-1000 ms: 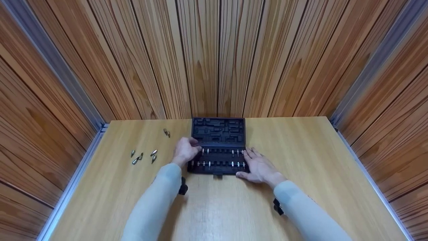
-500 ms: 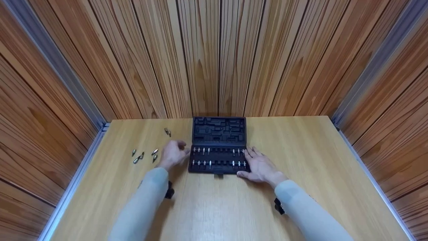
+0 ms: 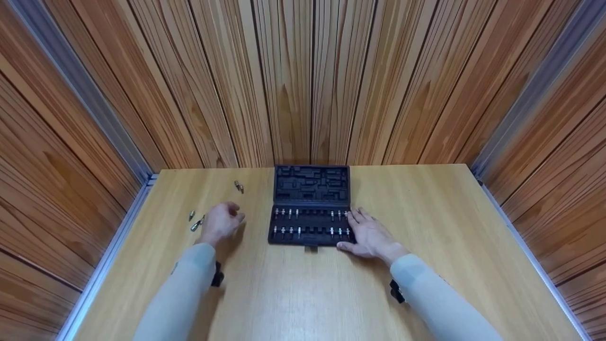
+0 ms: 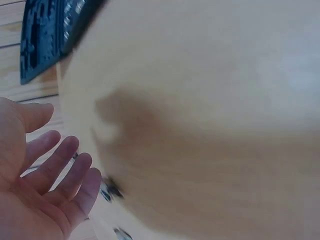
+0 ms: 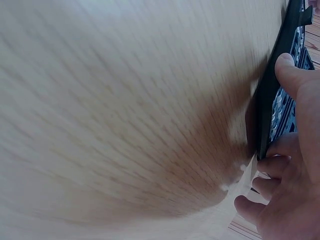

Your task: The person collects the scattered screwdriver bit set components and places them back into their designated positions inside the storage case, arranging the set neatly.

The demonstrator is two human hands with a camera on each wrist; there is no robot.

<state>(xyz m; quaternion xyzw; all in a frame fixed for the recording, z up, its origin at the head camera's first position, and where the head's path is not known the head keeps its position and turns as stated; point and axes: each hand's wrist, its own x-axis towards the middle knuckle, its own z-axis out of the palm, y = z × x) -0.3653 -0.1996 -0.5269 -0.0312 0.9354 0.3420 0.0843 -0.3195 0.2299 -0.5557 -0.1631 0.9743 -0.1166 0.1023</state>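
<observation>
An open black case (image 3: 312, 222) lies on the table, its lid (image 3: 312, 184) raised toward the back wall. Short metal bit-like pieces (image 3: 291, 231) stand in two rows at its left and right ends. My right hand (image 3: 371, 237) rests on the case's right edge, thumb at the front corner and fingers along the side. To the left of the case, my left hand (image 3: 221, 223) hovers over the table with loosely bent fingers (image 4: 65, 155) and nothing in it. Just beside it lie small loose metal pieces (image 3: 195, 226), partly hidden by the hand.
Two loose metal pieces (image 3: 239, 186) lie near the table's back edge, left of the case. Another piece (image 3: 191, 215) lies farther left. Wood-panelled walls (image 3: 293, 85) enclose the wooden table (image 3: 293, 293) at the back and sides.
My left hand has moved left from the case's left end to the loose pieces, uncovering the metal pieces in the case there. The right hand has stayed at the case's right edge.
</observation>
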